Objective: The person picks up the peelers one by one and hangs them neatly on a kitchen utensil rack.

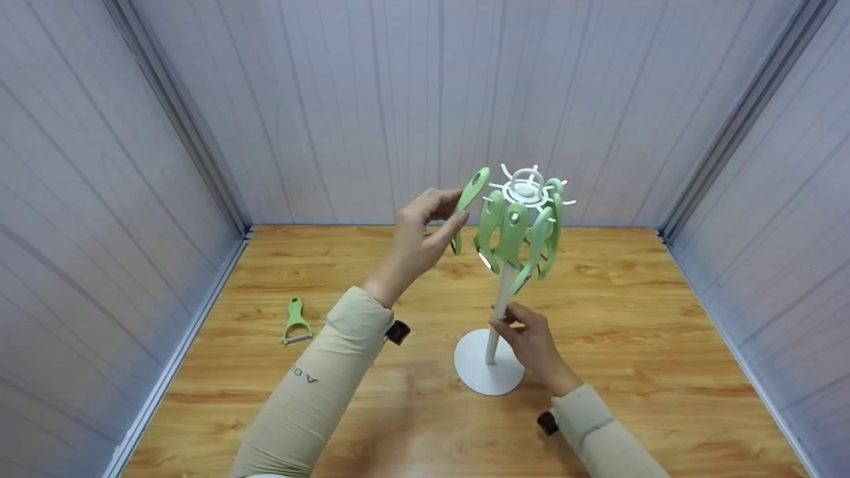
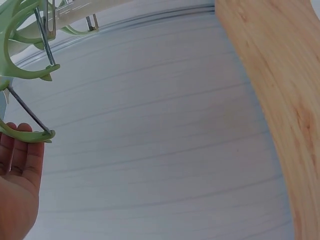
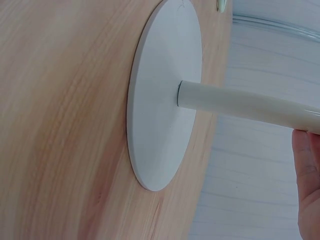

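My left hand (image 1: 425,229) pinches a green peeler (image 1: 473,189) by its handle, with the handle's holed end up. That peeler is just left of the hooked top (image 1: 526,191) of a white stand, apart from the hooks as far as I can see. Several green peelers (image 1: 512,236) hang on the hooks by the holes in their handles, blades down. Lower down, my right hand (image 1: 534,342) grips the stand's pole (image 1: 503,292) between thumb and fingers. In the left wrist view, the held peeler's blade end (image 2: 30,136) lies against my fingers.
Another green peeler (image 1: 296,322) lies on the wooden table (image 1: 398,411) at the left. The stand's round white base (image 3: 160,100) sits flat on the tabletop. Pale panel walls (image 1: 332,113) enclose the back and both sides.
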### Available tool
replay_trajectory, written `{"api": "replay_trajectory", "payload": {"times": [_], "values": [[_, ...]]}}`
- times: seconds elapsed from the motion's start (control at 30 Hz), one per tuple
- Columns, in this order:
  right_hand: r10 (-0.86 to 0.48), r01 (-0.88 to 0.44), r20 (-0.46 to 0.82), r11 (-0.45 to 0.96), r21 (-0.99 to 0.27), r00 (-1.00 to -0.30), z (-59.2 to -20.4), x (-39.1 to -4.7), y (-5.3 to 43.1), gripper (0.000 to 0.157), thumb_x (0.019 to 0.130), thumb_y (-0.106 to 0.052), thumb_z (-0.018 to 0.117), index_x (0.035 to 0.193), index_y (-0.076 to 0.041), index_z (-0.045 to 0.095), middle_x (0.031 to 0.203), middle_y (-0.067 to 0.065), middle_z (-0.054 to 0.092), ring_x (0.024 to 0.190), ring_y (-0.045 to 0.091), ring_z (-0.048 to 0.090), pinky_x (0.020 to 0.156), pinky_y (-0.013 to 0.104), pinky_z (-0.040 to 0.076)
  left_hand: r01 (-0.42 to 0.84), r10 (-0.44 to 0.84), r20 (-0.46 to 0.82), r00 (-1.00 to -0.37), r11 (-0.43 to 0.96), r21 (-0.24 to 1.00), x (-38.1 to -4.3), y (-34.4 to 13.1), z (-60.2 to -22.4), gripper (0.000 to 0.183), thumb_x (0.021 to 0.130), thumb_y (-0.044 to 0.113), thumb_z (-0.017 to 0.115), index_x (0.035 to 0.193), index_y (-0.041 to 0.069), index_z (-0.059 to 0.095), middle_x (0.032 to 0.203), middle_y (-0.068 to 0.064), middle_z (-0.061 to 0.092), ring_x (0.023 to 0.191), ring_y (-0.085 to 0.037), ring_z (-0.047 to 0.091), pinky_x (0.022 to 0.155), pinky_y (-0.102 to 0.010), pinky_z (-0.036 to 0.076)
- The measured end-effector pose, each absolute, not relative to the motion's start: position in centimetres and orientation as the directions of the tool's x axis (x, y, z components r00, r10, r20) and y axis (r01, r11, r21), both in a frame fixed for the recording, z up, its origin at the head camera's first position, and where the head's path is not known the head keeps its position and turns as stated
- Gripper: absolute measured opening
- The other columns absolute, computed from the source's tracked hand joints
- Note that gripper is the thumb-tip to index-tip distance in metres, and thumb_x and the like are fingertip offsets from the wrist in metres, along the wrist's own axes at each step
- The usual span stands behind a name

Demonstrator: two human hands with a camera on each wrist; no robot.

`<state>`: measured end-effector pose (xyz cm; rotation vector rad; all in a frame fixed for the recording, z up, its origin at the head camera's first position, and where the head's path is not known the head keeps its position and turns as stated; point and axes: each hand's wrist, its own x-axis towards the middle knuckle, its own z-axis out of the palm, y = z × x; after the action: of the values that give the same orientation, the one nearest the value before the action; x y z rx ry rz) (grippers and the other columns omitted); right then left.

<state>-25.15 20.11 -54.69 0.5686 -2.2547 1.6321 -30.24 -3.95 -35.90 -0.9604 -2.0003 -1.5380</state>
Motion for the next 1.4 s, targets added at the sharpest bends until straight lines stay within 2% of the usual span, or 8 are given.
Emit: {"api": "replay_trajectory", "payload": {"times": [0.4,0.6,0.9,1.13,1.4], "values": [[-0.139,-0.488,0.468,0.270,-0.830,-0.873,-54.7,-24.9,20.2,0.013,0.100,0.004,0.073,0.111,-0.001,0.075,0.097,0.012,0.077,0.088,0.004,0.068,0.070,0.020,0.061,0.778,0.279,0.733,-0.621,0.107,0.619,-29.5,-2.8,-36.5,0.030,0.107,0.008,0.068,0.133,-0.007,0.071,0.114,-0.019,0.072,0.102,-0.028,0.071,0.095,-0.033,0.061],[-0.152,-0.529,0.507,0.276,-0.803,-0.848,-55.1,-25.0,20.5,0.017,0.099,0.006,0.073,0.114,0.000,0.076,0.097,0.015,0.079,0.087,0.003,0.069,0.069,0.019,0.061,0.787,0.252,0.751,-0.610,0.085,0.610,-29.0,-2.2,-37.2,0.028,0.105,0.007,0.071,0.129,-0.006,0.072,0.113,-0.018,0.073,0.101,-0.024,0.070,0.094,-0.032,0.060],[-0.154,-0.517,0.494,0.272,-0.811,-0.856,-55.0,-25.2,20.6,0.017,0.099,0.006,0.073,0.115,0.001,0.075,0.095,0.015,0.077,0.087,0.005,0.069,0.069,0.021,0.062,0.782,0.275,0.747,-0.606,0.031,0.623,-27.8,-1.1,-37.7,0.025,0.099,0.005,0.078,0.120,-0.007,0.070,0.105,-0.018,0.074,0.095,-0.021,0.068,0.088,-0.033,0.059],[-0.135,-0.498,0.480,0.275,-0.823,-0.867,-54.9,-25.1,20.5,0.019,0.099,0.005,0.074,0.117,0.001,0.076,0.096,0.013,0.077,0.087,0.005,0.069,0.070,0.020,0.062,0.825,0.271,0.787,-0.554,0.058,0.562,-26.6,0.1,-37.5,0.025,0.097,0.006,0.082,0.112,-0.007,0.068,0.099,-0.017,0.075,0.089,-0.023,0.071,0.085,-0.031,0.062],[-0.119,-0.494,0.480,0.277,-0.824,-0.869,-54.9,-25.2,20.4,0.021,0.097,0.006,0.074,0.118,0.003,0.075,0.097,0.013,0.078,0.087,0.005,0.069,0.070,0.019,0.062,0.859,0.275,0.816,-0.508,0.088,0.505,-26.6,0.5,-37.9,0.029,0.096,0.006,0.083,0.117,-0.007,0.069,0.103,-0.016,0.076,0.092,-0.024,0.074,0.086,-0.031,0.063]]}}
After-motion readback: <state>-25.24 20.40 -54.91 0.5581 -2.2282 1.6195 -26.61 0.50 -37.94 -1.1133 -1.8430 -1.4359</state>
